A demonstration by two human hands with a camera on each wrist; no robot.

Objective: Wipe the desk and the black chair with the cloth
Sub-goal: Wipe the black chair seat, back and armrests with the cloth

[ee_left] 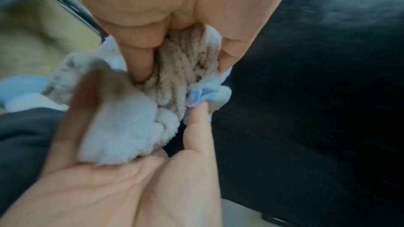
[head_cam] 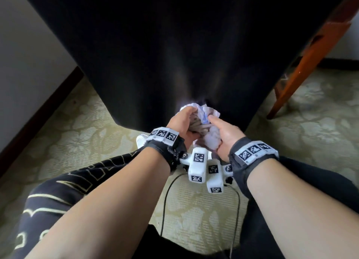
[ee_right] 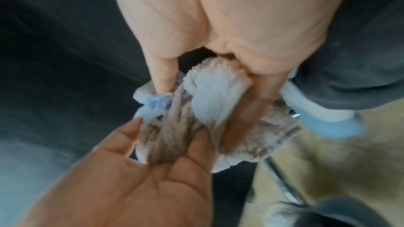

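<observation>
A crumpled white and beige fluffy cloth [head_cam: 202, 116] [ee_left: 122, 127] [ee_right: 174, 127] is bunched between both my hands at the front edge of the black chair seat [head_cam: 174, 54] [ee_left: 306, 92] [ee_right: 65, 58]. My left hand [head_cam: 184, 118] [ee_left: 183, 65] grips the cloth's left part with curled fingers and thumb. My right hand [head_cam: 217, 130] [ee_right: 215, 91] holds the right part, its index finger stretched onto a blue patch of the cloth. The chair fills the upper half of the head view. A brown wooden desk leg [head_cam: 310, 54] slants at the upper right.
Patterned pale green carpet [head_cam: 87, 126] lies under the chair. At the left a white wall meets a dark skirting board [head_cam: 44, 111]. My knees in black trousers [head_cam: 64, 190] flank a black cable [head_cam: 165, 204]. A white shoe [head_cam: 140, 140] shows under my left wrist.
</observation>
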